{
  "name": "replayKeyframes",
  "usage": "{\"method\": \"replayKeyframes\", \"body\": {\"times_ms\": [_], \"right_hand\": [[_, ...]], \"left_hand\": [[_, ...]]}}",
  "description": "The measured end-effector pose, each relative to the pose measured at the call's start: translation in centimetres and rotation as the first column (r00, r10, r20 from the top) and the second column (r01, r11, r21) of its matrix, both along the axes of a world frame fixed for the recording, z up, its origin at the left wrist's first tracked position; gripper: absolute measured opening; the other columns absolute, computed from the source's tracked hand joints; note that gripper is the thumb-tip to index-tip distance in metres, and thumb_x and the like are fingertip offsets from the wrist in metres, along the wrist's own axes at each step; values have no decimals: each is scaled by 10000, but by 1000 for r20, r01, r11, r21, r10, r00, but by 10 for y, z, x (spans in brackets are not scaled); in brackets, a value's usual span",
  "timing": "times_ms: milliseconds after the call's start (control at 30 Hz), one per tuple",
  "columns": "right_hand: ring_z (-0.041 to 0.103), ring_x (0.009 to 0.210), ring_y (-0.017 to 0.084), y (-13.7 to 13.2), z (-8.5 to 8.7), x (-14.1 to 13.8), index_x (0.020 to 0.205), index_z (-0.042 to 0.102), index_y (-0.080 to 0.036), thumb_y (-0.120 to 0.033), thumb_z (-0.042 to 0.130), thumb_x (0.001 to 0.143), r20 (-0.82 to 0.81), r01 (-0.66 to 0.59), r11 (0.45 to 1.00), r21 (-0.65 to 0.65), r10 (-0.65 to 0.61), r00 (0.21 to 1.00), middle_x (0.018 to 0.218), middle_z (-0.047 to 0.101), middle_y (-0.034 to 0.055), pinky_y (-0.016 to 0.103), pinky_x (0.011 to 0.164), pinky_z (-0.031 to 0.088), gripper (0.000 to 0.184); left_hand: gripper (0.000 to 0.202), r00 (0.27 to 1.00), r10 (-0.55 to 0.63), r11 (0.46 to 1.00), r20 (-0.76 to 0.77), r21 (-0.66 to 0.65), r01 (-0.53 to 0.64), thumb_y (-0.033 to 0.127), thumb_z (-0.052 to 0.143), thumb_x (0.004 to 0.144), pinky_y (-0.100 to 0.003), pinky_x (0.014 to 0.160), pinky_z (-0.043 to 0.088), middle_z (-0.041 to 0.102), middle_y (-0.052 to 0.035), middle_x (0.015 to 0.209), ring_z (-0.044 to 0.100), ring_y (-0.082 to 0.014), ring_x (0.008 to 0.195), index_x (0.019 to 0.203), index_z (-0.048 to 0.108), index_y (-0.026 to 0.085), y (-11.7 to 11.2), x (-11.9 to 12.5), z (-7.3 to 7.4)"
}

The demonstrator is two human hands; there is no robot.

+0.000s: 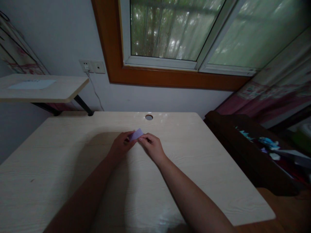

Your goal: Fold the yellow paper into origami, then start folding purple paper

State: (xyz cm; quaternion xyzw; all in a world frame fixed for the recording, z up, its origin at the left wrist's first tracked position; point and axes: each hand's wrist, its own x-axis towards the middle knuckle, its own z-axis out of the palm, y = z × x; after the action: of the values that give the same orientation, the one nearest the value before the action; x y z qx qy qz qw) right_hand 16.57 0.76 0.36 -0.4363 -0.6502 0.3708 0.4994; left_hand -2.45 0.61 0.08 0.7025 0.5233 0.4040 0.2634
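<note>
A small piece of purple paper point(136, 134), seemingly folded, is between my two hands above the far middle of the desk point(194, 168). My left hand point(122, 144) pinches its left side, with fingers and thumb closed on it. At its lower right corner, my right hand point(153, 146) grips with thumb and fingertips together. The paper is tilted, with one corner pointing up and right. My fingers cover parts of its left and lower edges, so the folds there cannot be made out.
A raised shelf point(73, 87) with a white sheet point(32, 84) stands at the left on black legs. Near the back edge is a round cable hole point(149, 117). To the right, a dark cabinet point(230, 139) holds several small blue and white items. A window point(175, 32) is behind.
</note>
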Motion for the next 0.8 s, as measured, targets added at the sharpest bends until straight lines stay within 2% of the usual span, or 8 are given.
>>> {"method": "replayKeyframes", "body": {"times_ms": [800], "right_hand": [[551,670,143,3,-5,0,822,727,-208,-366,687,837,31,4,999,32,-5,999,745,639,7,255,644,419,163]], "left_hand": [[460,1000,-8,1000,-23,14,9,466,641,847,-307,733,562,638,-69,1067,628,-164,816,1234,606,220,2,1,-5]]}}
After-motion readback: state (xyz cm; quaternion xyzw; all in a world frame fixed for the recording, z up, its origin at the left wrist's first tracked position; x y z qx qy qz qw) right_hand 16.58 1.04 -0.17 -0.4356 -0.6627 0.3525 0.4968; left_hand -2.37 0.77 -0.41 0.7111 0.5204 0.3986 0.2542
